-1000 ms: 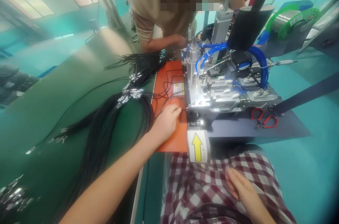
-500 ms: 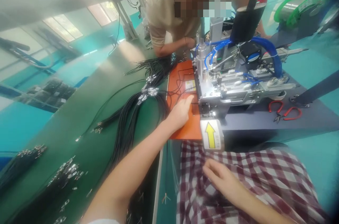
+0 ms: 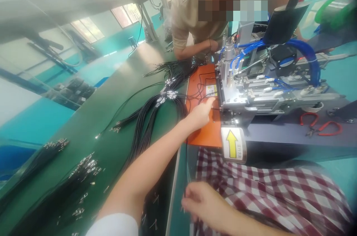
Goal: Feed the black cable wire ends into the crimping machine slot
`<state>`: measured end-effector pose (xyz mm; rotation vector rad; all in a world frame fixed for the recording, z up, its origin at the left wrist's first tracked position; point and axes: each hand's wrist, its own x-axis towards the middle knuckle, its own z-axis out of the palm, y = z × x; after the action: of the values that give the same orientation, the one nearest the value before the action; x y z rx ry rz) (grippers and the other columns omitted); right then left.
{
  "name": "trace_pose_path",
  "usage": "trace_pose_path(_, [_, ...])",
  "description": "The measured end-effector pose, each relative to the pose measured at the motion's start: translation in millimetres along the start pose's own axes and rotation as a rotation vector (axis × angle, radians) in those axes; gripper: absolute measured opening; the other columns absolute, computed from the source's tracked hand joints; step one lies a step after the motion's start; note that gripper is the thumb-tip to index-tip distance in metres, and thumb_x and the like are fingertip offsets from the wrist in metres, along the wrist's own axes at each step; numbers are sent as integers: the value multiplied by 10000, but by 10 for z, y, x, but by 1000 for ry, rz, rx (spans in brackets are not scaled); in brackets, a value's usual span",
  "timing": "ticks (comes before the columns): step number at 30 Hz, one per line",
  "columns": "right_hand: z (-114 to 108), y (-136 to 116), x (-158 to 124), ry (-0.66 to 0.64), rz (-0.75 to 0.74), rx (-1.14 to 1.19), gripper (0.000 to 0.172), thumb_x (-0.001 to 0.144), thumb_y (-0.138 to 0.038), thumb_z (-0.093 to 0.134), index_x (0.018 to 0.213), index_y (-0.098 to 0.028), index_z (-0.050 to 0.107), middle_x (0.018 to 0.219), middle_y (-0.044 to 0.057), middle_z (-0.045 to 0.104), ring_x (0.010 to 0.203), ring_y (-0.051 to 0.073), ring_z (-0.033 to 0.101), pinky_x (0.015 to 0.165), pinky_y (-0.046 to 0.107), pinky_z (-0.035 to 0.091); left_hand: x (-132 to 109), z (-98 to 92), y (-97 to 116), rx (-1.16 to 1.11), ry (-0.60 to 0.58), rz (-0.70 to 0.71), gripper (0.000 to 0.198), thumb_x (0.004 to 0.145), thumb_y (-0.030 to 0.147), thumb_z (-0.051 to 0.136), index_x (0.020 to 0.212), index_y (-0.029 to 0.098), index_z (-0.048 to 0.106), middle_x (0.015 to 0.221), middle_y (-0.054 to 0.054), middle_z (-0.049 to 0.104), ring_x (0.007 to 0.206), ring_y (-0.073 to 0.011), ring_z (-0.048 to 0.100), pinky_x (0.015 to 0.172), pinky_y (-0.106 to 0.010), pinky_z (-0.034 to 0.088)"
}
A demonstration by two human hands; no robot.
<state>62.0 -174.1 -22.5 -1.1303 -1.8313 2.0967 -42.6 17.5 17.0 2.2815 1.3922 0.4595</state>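
Note:
My left hand [image 3: 199, 115] reaches over the orange plate [image 3: 205, 133] to the front edge of a metal machine [image 3: 242, 94]. Its fingers are closed on a thin black cable, a short piece of which shows between the fingertips and the machine. By the table edge, my right hand [image 3: 199, 199] is pinched around another black cable [image 3: 187, 158], which hangs down from the plate; fine wire ends poke out below the fingers. More black cables [image 3: 202, 80] loop across the plate beside a small label [image 3: 211, 90].
Bundles of black cables with metal ends [image 3: 167, 96] lie on the green table [image 3: 111, 91]. Red-handled pliers [image 3: 311, 130] rest on the machine's grey base. A yellow-arrow sign [image 3: 232, 143] juts out at the front. Across the table leans a co-worker [image 3: 186, 16].
My right hand has moved left from above the checked cloth to the hanging cable and closed on it. My left hand stays at the machine edge. The whole view has shifted slightly.

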Motion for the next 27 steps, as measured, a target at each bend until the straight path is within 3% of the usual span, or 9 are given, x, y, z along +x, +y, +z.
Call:
trace_pose_path(4, [-317, -126, -294, 22, 71, -48, 110, 798, -194, 458, 699, -217, 415, 705, -2, 685, 495, 117, 591, 452, 192, 384, 19, -42, -21, -79, 59, 43, 608, 711, -52, 373, 1288, 130, 430, 1119, -155, 648, 1045, -253, 617, 885, -410, 508])
trace_pose_path(9, [-910, -286, -683, 367, -92, -563, 249, 903, -248, 348, 666, -223, 421, 646, 12, 598, 584, 172, 571, 523, 257, 372, -255, -227, 362, -187, 258, 116, 425, 872, 37, 283, 1262, 146, 411, 1257, -154, 530, 1074, -188, 570, 976, -378, 449])
trace_pose_path(11, [-1101, -306, -749, 499, -129, -641, 301, 935, -295, 317, 674, -225, 448, 625, 6, 581, 526, 165, 533, 501, 271, 339, -458, -274, 631, -225, 210, 154, 302, 933, 147, 339, 1205, 172, 469, 1168, -114, 586, 1049, -192, 576, 948, -354, 461])
trace_pose_path(12, [-1184, -314, -760, 551, -144, -650, 311, 943, -306, 317, 686, -225, 473, 630, 6, 584, 523, 164, 531, 504, 275, 338, -549, -276, 757, -247, 57, 153, 295, 935, 212, 421, 1223, 184, 473, 1192, -109, 584, 1083, -212, 560, 956, -361, 451])
trace_pose_path(14, [-1333, -328, -751, 626, -165, -615, 312, 947, -323, 340, 711, -225, 519, 650, 6, 599, 546, 163, 539, 519, 275, 351, -668, -235, 939, -248, -204, 77, 453, 858, 334, 609, 1260, 180, 466, 1221, -133, 579, 1104, -272, 546, 932, -394, 453])
trace_pose_path(16, [-1472, -334, -720, 641, -156, -486, 254, 932, -353, 405, 789, -228, 574, 673, -1, 621, 567, 157, 555, 526, 263, 377, -690, -154, 1001, -302, -274, -31, 326, 905, 322, 532, 1200, 187, 513, 1036, -91, 638, 935, -237, 595, 806, -346, 481])
trace_pose_path(18, [-1601, -317, -689, 655, -136, -270, 222, 909, -397, 459, 919, -228, 602, 704, -5, 642, 559, 144, 567, 517, 246, 414, -644, -69, 959, -381, -252, -118, 231, 959, 298, 404, 1072, 187, 573, 809, -29, 609, 723, -177, 565, 660, -274, 449])
trace_pose_path(21, [-1740, -246, -659, 704, -107, -15, 267, 891, -436, 481, 979, -218, 607, 724, -2, 647, 530, 124, 568, 507, 230, 461, -561, 17, 832, -524, -206, -209, 288, 978, 327, 348, 946, 188, 599, 640, 30, 473, 547, -120, 425, 528, -223, 348])
trace_pose_path(27, [-1716, -167, -539, 752, -114, 112, 244, 834, -400, 578, 982, -213, 630, 698, -4, 600, 522, 128, 537, 484, 244, 464, -503, 60, 768, -677, -216, -265, 271, 967, 346, 389, 899, 195, 604, 635, 43, 415, 553, -111, 349, 505, -220, 286])
